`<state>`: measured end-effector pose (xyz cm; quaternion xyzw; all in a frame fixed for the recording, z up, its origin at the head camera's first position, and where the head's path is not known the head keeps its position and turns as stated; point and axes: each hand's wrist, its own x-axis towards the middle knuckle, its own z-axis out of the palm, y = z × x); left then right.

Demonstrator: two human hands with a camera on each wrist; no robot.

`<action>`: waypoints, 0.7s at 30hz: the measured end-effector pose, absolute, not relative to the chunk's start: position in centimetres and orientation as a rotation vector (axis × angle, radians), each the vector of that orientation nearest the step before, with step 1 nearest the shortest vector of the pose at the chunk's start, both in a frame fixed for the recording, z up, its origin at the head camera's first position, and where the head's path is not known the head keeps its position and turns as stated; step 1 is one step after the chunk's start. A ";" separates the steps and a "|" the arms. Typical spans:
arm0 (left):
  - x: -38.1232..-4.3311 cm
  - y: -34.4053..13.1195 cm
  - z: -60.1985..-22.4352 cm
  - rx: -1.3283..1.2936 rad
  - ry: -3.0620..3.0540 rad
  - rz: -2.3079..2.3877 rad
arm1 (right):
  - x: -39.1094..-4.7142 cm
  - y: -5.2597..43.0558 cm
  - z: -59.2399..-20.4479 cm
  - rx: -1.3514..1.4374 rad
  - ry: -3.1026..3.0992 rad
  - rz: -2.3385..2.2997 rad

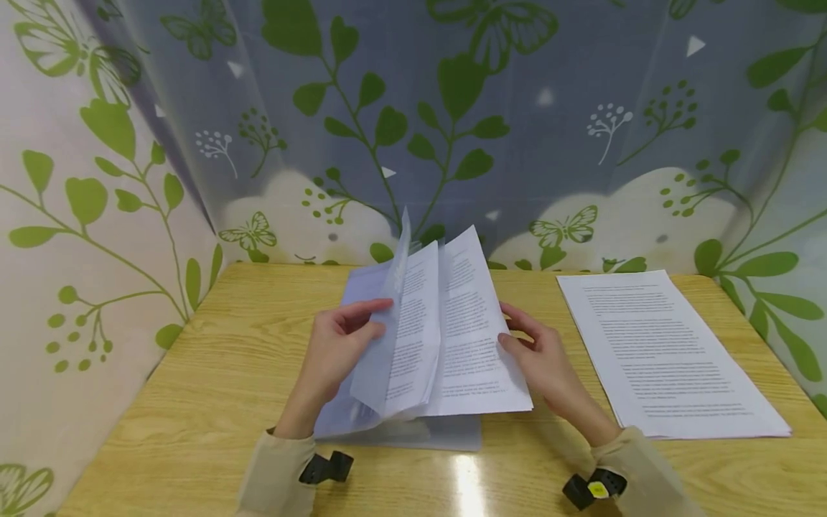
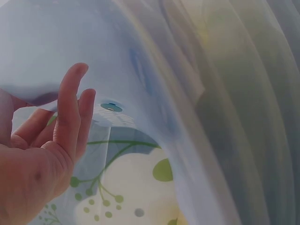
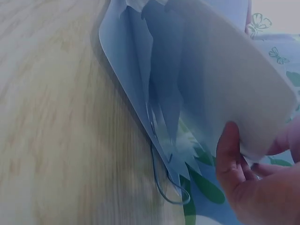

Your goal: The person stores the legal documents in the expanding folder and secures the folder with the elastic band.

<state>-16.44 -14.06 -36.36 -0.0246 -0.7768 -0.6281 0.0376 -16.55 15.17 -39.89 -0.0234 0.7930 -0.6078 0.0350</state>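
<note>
A pale bluish plastic folder [image 1: 465, 434] lies spread on the table. Its translucent leaf [image 1: 380, 362] is raised on the left, where my left hand [image 1: 339, 341] pinches it between thumb and fingers. In the left wrist view, that hand [image 2: 51, 140] is beside the curved plastic. At the folder's right, my right hand [image 1: 543, 352] pinches the edge of printed sheets [image 1: 474, 345], which stand tilted up. More printed pages [image 1: 413, 330] show between the leaf and these sheets. The right wrist view has the right hand [image 3: 258, 178] at the paper's corner, with fingers partly hidden behind.
A stack of printed paper [image 1: 672, 359] lies on the wooden table [image 1: 213, 373] to the right. A thin cord loop [image 3: 171, 199] hangs by the folder's edge. Behind the table hangs a leaf-patterned curtain [image 1: 549, 143].
</note>
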 end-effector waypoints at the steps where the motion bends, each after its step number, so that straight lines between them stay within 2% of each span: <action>1: -16.4 -14.0 -36.3 -0.074 -2.383 -1.927 | -16.5 15.3 -39.8 -0.066 2.453 -1.855; 21: -16.4 -13.7 -36.4 -0.071 -2.364 -1.932 | -16.1 14.3 -39.9 -0.030 2.225 -1.972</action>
